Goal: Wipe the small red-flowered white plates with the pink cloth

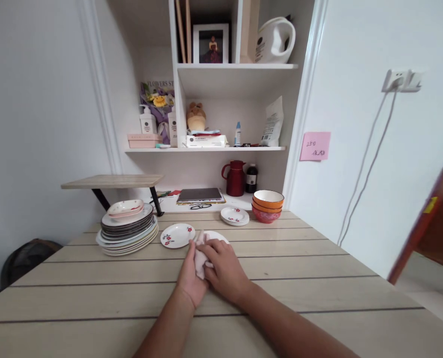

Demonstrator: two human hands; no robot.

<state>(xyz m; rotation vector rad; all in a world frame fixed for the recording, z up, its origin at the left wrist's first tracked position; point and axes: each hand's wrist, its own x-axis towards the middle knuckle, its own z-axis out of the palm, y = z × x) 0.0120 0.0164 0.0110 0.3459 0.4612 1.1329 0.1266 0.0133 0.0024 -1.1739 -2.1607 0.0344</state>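
My left hand (192, 278) and my right hand (225, 266) come together over the middle of the table. Bunched between them is a pale cloth (201, 263). The left hand cups it from the left with the thumb up, its other fingers hidden. From the right, my right hand's bent fingers press on the cloth. Just behind the hands shows the rim of a white plate (218, 235); most of it is covered, and whether a hand touches it I cannot tell. Left of it lies a white plate with red flowers (177, 235).
A stack of plates (128, 233) stands at the left, beside a small raised shelf (113, 182). Further back are stacked small flowered plates (235, 216) and bowls (268, 206). Behind them are a laptop (199, 194), glasses (201, 206) and a red jug (235, 179).
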